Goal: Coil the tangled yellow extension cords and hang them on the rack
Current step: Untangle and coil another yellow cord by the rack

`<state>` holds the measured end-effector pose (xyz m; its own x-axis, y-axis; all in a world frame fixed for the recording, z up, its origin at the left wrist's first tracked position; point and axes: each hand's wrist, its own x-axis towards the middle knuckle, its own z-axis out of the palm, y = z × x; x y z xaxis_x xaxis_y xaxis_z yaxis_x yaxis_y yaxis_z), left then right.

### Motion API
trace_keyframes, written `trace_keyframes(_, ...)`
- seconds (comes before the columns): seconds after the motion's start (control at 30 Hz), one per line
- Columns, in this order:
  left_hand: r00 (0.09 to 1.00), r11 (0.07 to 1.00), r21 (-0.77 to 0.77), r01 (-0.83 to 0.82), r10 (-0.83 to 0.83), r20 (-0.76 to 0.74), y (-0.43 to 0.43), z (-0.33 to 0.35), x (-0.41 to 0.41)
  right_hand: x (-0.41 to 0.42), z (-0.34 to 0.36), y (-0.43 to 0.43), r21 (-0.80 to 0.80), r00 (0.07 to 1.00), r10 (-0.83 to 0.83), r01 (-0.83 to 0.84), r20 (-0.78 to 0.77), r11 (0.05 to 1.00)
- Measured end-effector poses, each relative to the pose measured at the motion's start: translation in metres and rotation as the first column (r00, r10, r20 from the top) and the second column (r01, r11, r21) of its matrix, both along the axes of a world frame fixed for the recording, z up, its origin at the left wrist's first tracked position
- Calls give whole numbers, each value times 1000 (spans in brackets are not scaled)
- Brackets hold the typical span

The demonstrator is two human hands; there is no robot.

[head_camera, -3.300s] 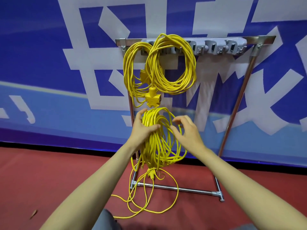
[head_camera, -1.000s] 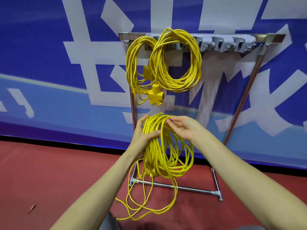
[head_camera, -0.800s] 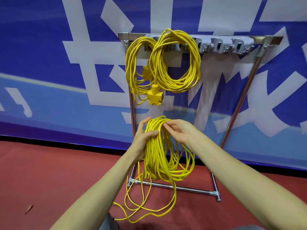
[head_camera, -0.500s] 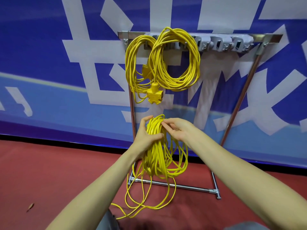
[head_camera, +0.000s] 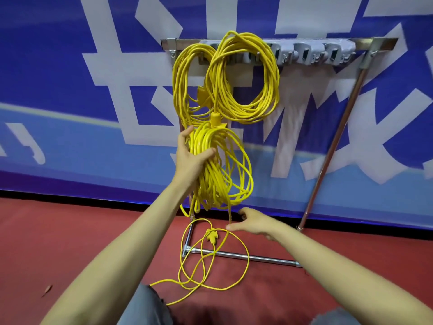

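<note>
Your left hand (head_camera: 191, 160) grips the half-wound cord (head_camera: 210, 177) before the rack's (head_camera: 379, 42) left post. Your right hand (head_camera: 254, 222), fingers loose, hovers at its trailing strand. Slack loops cross the base bar (head_camera: 271, 260) onto the floor (head_camera: 70, 231). Two coils (head_camera: 270, 90) hang at the rail's left end.

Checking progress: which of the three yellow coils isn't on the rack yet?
The lowest coil, gripped in the left hand, its tail on the floor; the other two hang from the rack.
</note>
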<state>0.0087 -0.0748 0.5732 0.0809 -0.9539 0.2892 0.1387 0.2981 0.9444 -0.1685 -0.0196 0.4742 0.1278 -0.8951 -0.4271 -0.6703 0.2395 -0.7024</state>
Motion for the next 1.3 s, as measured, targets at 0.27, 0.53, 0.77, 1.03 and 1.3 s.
trace_keyframes(0.27,951,986,-72,153,-167,-260,-7,58,8,-3,-31,-21,-220,989,48,-16,142,975)
trace_keyframes(0.53,817,951,-137,277,-308,-487,-15,83,19,-32,-66,-48,-163,995,21,-36,-95,986)
trace_keyframes(0.77,825,919,-115,378,-390,-408,-17,75,50,-94,-47,-62,-26,947,-302,306,105,952)
trace_keyframes(1.03,970,972,9,233,-234,67,-12,25,42,-110,17,-71,99,892,-449,452,-50,886)
trace_keyframes(1.3,969,992,-111,53,-24,246,-4,-21,27,-66,74,-65,568,293,-647,314,704,761)
